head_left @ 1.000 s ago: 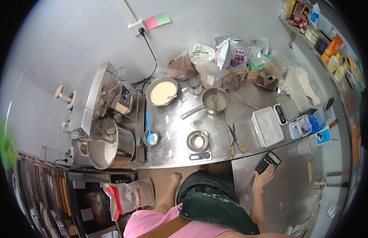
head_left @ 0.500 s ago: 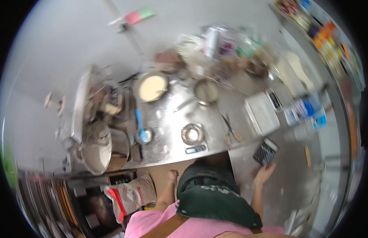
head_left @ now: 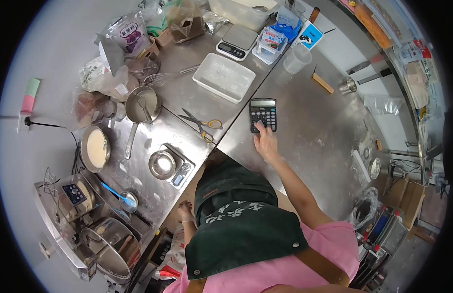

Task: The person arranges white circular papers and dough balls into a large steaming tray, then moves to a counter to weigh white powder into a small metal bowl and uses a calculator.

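Right grip [head_left: 266,142] half-spread on calculator [head_left: 263,112]

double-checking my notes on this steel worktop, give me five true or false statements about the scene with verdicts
The right hand is on the black rectangular calculator. True.
The yellow-handled metal scissors are closed. False: their blades are spread.
The shiny round metal bowl sits on a white digital scale. True.
The left hand holds the silvery wire whisk. False: the whisk lies on the steel worktop.
The long-handled blue utensil rests in a small round bowl. True.
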Demonstrator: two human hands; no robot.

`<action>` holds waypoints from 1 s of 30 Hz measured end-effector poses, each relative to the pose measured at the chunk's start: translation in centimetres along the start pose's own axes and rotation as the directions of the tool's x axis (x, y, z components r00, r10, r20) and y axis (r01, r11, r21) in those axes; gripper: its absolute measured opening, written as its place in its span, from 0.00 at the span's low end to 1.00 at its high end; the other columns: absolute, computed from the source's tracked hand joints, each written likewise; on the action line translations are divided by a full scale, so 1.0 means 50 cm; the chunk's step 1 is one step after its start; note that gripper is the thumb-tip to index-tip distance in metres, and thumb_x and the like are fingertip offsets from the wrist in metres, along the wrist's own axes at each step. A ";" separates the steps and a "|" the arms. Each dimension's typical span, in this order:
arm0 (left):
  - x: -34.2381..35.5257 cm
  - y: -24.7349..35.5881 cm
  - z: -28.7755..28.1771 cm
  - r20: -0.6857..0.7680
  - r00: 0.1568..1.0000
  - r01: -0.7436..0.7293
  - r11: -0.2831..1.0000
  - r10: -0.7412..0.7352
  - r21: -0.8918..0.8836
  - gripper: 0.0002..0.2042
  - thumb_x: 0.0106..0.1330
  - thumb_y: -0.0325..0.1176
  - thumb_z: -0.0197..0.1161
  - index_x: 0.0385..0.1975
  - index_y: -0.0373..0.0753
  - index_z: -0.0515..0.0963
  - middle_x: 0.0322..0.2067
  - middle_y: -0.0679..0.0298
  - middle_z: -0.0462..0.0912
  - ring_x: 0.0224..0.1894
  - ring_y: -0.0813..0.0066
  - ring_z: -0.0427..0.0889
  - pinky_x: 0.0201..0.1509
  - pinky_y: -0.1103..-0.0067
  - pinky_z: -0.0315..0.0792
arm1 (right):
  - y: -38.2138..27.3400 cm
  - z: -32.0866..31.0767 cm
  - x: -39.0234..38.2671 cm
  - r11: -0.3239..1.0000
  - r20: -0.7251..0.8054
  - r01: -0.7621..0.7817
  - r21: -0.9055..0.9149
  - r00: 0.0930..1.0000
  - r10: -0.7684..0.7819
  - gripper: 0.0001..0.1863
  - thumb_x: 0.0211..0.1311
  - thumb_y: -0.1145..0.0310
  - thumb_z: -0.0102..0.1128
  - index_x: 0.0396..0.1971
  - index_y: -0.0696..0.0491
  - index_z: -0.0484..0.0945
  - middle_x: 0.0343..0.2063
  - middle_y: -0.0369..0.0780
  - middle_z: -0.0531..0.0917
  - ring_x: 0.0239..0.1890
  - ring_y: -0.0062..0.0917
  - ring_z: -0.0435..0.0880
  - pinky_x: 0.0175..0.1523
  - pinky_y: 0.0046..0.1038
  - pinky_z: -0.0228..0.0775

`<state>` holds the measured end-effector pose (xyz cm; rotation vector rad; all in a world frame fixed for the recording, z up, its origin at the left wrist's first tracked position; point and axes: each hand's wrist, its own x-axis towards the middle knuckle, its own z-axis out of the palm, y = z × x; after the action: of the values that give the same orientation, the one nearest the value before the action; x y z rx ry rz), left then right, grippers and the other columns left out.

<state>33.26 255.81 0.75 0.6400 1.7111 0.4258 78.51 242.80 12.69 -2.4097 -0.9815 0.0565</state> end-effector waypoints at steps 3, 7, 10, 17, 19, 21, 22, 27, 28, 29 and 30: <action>-0.012 0.008 0.014 0.006 1.000 -0.020 1.000 0.020 -0.022 0.05 0.60 0.25 0.59 0.32 0.32 0.72 0.21 0.59 0.77 0.17 0.76 0.72 0.20 0.82 0.62 | 0.007 0.019 0.006 0.997 -0.034 0.074 -0.032 0.997 -0.075 0.28 0.51 0.71 0.59 0.54 0.50 0.64 0.30 0.46 0.73 0.31 0.42 0.76 0.33 0.42 0.72; -0.003 -0.009 0.010 0.049 0.998 -0.044 0.999 0.045 -0.024 0.06 0.61 0.27 0.59 0.34 0.33 0.72 0.22 0.59 0.77 0.18 0.76 0.73 0.20 0.81 0.63 | -0.004 0.019 0.015 0.997 0.018 0.024 -0.068 1.000 -0.023 0.28 0.51 0.72 0.59 0.54 0.50 0.63 0.31 0.47 0.73 0.31 0.42 0.76 0.35 0.41 0.71; 0.000 -0.032 -0.003 0.091 0.995 -0.033 0.999 0.033 -0.006 0.06 0.61 0.28 0.58 0.33 0.33 0.72 0.23 0.58 0.78 0.19 0.76 0.74 0.20 0.81 0.64 | -0.010 0.015 0.026 0.999 0.056 -0.027 -0.040 0.998 0.029 0.26 0.51 0.73 0.58 0.53 0.49 0.65 0.33 0.47 0.74 0.33 0.44 0.76 0.38 0.42 0.71; 0.003 -0.059 -0.034 0.051 0.999 0.005 0.999 -0.002 -0.048 0.07 0.60 0.29 0.59 0.34 0.33 0.73 0.23 0.57 0.79 0.19 0.73 0.75 0.20 0.80 0.67 | 0.028 -0.024 0.025 0.966 -0.152 -0.259 -0.023 0.956 0.252 0.24 0.52 0.75 0.55 0.52 0.46 0.66 0.35 0.48 0.75 0.29 0.47 0.77 0.35 0.45 0.70; 0.005 -0.068 -0.041 0.047 0.999 -0.008 0.999 0.009 -0.031 0.08 0.60 0.29 0.59 0.35 0.33 0.72 0.23 0.57 0.79 0.18 0.73 0.75 0.19 0.80 0.66 | 0.034 -0.028 0.028 0.958 -0.091 -0.283 -0.042 0.956 0.278 0.24 0.53 0.74 0.55 0.52 0.46 0.66 0.35 0.47 0.75 0.32 0.45 0.78 0.36 0.43 0.72; 0.005 -0.072 -0.045 0.059 0.998 -0.027 1.000 0.027 -0.001 0.08 0.60 0.29 0.59 0.35 0.33 0.72 0.23 0.57 0.78 0.19 0.73 0.75 0.20 0.80 0.66 | 0.034 -0.027 0.034 0.960 -0.063 -0.270 -0.075 0.962 0.266 0.25 0.53 0.74 0.54 0.53 0.45 0.65 0.34 0.47 0.75 0.30 0.45 0.78 0.35 0.44 0.71; 0.004 -0.073 -0.045 0.072 0.996 -0.048 0.999 0.046 0.026 0.08 0.60 0.30 0.59 0.36 0.33 0.72 0.23 0.57 0.78 0.19 0.74 0.75 0.20 0.80 0.67 | 0.034 -0.025 0.037 0.961 -0.035 -0.254 -0.107 0.967 0.251 0.26 0.53 0.74 0.54 0.54 0.44 0.63 0.34 0.48 0.75 0.28 0.45 0.77 0.34 0.44 0.71; -0.025 -0.037 -0.014 0.069 0.997 -0.044 0.999 0.044 -0.008 0.08 0.61 0.31 0.59 0.35 0.33 0.73 0.24 0.57 0.79 0.21 0.74 0.76 0.23 0.81 0.67 | 0.058 0.004 0.029 0.957 -0.034 -0.257 -0.135 0.966 0.255 0.25 0.54 0.74 0.53 0.54 0.44 0.63 0.33 0.47 0.75 0.28 0.45 0.77 0.34 0.44 0.71; -0.025 -0.036 -0.012 0.075 0.996 -0.046 0.999 0.046 0.008 0.08 0.61 0.31 0.59 0.35 0.33 0.73 0.24 0.58 0.80 0.22 0.74 0.76 0.23 0.81 0.67 | 0.053 0.003 0.034 0.952 -0.038 -0.271 -0.140 0.963 0.268 0.26 0.54 0.74 0.53 0.54 0.45 0.63 0.33 0.47 0.75 0.28 0.45 0.77 0.34 0.44 0.71; -0.026 -0.036 -0.011 0.072 0.996 -0.047 0.999 0.046 0.005 0.08 0.61 0.31 0.59 0.35 0.33 0.73 0.24 0.58 0.80 0.22 0.74 0.76 0.23 0.81 0.67 | 0.049 0.000 0.035 0.954 -0.036 -0.267 -0.138 0.964 0.265 0.26 0.54 0.74 0.53 0.54 0.45 0.63 0.33 0.47 0.75 0.28 0.45 0.77 0.34 0.44 0.71; -0.027 -0.037 -0.010 0.067 0.996 -0.054 0.998 0.052 0.018 0.08 0.61 0.31 0.59 0.35 0.33 0.73 0.24 0.58 0.80 0.22 0.74 0.76 0.23 0.81 0.67 | 0.045 -0.006 0.036 0.966 -0.024 -0.229 -0.124 0.974 0.227 0.26 0.54 0.74 0.54 0.54 0.45 0.63 0.33 0.47 0.75 0.29 0.45 0.77 0.34 0.44 0.71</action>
<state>32.63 253.55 0.84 0.7079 1.6404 0.4206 81.33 242.49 12.10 -2.6275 -0.7177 0.0667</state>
